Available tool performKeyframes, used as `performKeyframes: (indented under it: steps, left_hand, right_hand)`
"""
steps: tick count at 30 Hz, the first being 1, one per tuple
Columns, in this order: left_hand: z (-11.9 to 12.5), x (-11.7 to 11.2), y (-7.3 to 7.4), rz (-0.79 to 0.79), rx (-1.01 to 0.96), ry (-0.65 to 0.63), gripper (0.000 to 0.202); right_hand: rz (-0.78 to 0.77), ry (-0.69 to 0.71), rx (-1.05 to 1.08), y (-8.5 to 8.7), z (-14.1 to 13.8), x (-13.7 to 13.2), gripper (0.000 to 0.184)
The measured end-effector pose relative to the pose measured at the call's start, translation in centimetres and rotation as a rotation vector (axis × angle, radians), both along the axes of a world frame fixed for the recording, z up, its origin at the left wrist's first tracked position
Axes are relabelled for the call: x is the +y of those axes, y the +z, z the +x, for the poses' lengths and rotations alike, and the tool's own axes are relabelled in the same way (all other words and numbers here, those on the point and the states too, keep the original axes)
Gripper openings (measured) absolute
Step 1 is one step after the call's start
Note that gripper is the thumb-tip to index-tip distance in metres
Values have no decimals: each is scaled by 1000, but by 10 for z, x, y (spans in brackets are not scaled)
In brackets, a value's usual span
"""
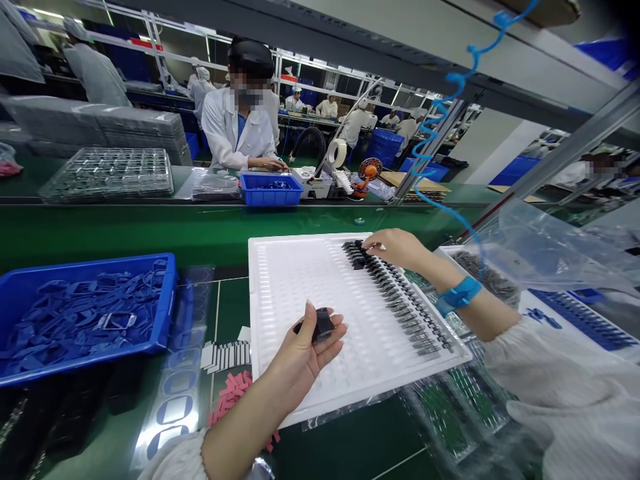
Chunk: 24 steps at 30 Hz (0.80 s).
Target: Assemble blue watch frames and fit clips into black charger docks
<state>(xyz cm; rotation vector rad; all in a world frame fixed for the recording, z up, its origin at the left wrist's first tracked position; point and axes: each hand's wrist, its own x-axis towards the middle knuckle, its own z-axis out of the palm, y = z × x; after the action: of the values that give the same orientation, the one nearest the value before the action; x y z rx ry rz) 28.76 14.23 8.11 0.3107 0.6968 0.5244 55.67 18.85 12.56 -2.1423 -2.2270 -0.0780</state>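
My left hand is palm up over the white slotted tray, its thumb and fingers closed round a small black plastic part. Farther off, my right hand reaches to the back of that tray. Its fingertips pinch at a row of small black and metallic parts standing in the right-hand slots. What sits between those fingertips is too small to name. A blue wrist band circles my right wrist.
A blue bin of blue plastic pieces stands left. Pink strips and white pads lie beside the tray. Across the green bench, a person in white works behind a small blue bin. A coiled blue hose hangs at right.
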Motion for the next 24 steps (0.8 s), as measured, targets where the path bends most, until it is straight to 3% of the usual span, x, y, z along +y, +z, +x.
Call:
performKeyframes:
  steps: [3,7,24]
  left_hand:
    - [0,1,2,-26,31,8,35]
    - [0,2,4,-25,34,4,34]
    - [-1,2,1,-10,-12,-9,33]
  right_hand:
    - [-17,-3,-71,-26,24,5,19]
    - [-10,13,-118,-44,26,4,17]
    - [-59,-11,-96,-49,28,5,11]
